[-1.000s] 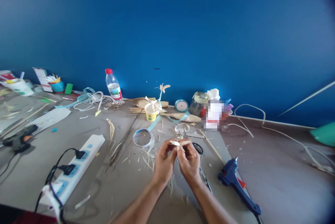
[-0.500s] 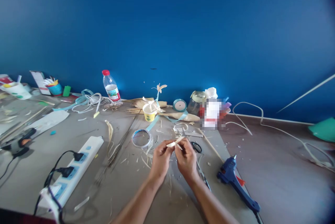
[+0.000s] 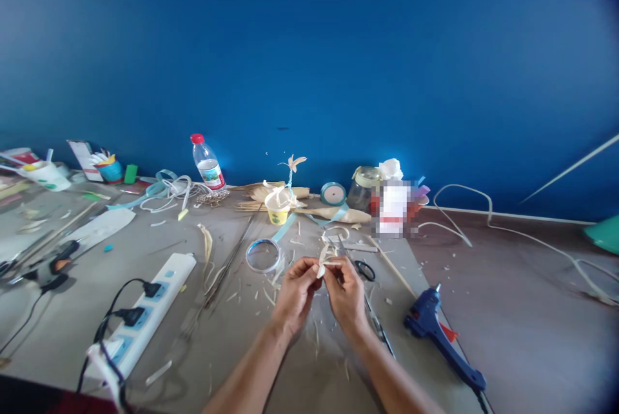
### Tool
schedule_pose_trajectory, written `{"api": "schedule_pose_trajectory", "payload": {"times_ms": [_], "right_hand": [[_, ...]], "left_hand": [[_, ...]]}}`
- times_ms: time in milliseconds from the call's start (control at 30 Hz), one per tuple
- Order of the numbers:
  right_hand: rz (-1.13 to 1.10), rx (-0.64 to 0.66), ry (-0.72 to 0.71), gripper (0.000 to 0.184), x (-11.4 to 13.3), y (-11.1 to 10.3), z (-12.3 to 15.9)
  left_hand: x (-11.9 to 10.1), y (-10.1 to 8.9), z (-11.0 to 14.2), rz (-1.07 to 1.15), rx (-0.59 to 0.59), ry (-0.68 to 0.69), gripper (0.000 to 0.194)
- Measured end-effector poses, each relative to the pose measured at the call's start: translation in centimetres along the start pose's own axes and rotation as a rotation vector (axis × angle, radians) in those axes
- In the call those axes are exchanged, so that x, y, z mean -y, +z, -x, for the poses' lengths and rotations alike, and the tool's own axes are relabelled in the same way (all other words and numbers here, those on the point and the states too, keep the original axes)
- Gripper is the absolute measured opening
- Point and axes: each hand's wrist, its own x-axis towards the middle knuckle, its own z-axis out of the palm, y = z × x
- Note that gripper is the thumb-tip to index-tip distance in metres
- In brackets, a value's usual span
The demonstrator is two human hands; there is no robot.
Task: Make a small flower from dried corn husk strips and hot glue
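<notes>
Close together over the middle of the table, both hands pinch small pale husk strips [image 3: 323, 259] that fan out like petals. My left hand [image 3: 296, 291] grips them between thumb and forefinger, and my right hand [image 3: 346, 291] holds them from the other side. The fingertips hide where the strips meet. Behind the hands, a yellow-and-white paper cup [image 3: 277, 215] stands beside a husk flower [image 3: 293, 164] on a stem wrapped in light blue. Scissors [image 3: 365, 270] lie partly behind my right hand, and a clear tape ring [image 3: 262, 255] lies to the left.
A blue glue gun [image 3: 438, 330] rests at right, and a power strip [image 3: 145, 314] with plugs at left. Along the wall are a bottle [image 3: 207, 166], ribbon spool [image 3: 333, 193], jar [image 3: 363, 188] and dried husks [image 3: 333, 213]. Thin sticks [image 3: 232, 256] and scraps are scattered about.
The husk strips have turned in my fingers; one now points upward, where before they spread sideways. Both hands stay in nearly the same place, and the view has shifted slightly.
</notes>
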Motion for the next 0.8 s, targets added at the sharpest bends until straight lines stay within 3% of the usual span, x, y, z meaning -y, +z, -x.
{"api": "schedule_pose_trajectory", "payload": {"times_ms": [233,433,600,800], "right_hand": [[-0.34,0.168,0.22,0.013,-0.4,-0.5,-0.6],[-0.721,0.143,0.435,0.017,-0.6,-1.3,-1.8],[-0.739,0.249,0.466,0.032,0.1,-2.1,-2.4],[-0.679,0.299,0.5,0.023,0.7,-2.1,-2.3]], "left_hand": [[-0.3,-0.4,-0.3,-0.064,-0.082,0.002,0.023],[-0.1,-1.1,-0.6,-0.256,-0.083,0.098,0.025],[0.0,-1.2,-0.6,-0.404,-0.061,0.165,0.023],[0.1,-1.3,-0.5,-0.463,0.042,0.205,0.02]]}}
